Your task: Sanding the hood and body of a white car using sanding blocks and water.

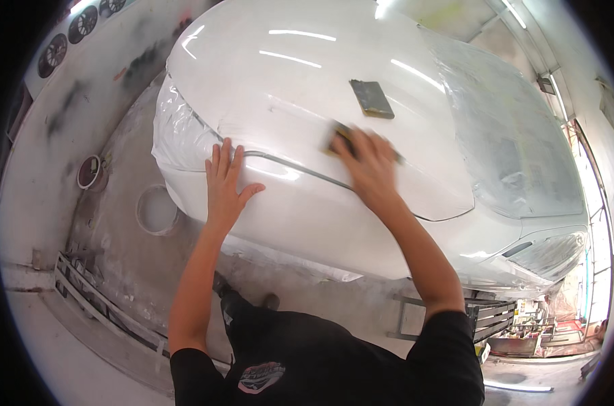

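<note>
The right hand (373, 166), blurred, curls over a dark pad (338, 138) on the white hood (293, 88); the left hand (226, 184) lies spread, holding nothing, at the hood's edge. Rubbing looks underway, its finished share unclear. A 2nd pad (372, 99) rests beyond; clear film (503, 115) already masks the windscreen.

Left hand (223, 188) flat, splayed; right hand (374, 170) curled, blurred
</note>
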Demonstrator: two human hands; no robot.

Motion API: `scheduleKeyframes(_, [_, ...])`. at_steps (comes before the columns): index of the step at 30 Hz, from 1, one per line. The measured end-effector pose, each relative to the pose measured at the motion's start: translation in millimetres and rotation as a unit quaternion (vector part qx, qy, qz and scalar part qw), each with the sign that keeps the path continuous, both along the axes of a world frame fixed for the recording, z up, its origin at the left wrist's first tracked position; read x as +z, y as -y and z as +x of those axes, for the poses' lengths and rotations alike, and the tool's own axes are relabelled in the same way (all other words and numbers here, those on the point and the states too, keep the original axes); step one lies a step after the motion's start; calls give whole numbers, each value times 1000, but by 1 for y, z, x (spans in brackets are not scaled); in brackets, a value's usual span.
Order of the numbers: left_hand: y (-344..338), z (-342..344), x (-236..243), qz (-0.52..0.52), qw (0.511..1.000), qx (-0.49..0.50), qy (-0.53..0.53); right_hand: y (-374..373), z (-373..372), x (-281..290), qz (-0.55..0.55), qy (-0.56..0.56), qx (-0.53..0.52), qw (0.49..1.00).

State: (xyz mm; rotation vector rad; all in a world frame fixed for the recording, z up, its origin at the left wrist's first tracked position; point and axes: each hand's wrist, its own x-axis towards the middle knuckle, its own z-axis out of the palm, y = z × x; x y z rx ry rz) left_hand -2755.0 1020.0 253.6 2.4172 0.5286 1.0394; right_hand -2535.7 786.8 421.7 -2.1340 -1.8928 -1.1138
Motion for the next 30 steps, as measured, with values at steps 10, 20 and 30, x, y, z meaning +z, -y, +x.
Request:
scheduleKeyframes(10, [20,20,10,-27,999,-21,3,-130,-23,-6,-36,38,-30,998])
scheduleKeyframes(20, [9,10,7,-9,1000,-14,8,119,5,-10,7,-20,-144,989])
scheduleKeyframes(30, [5,1,3,-32,999,-9,-2,-56,-8,-5,8,-17,23,1000])
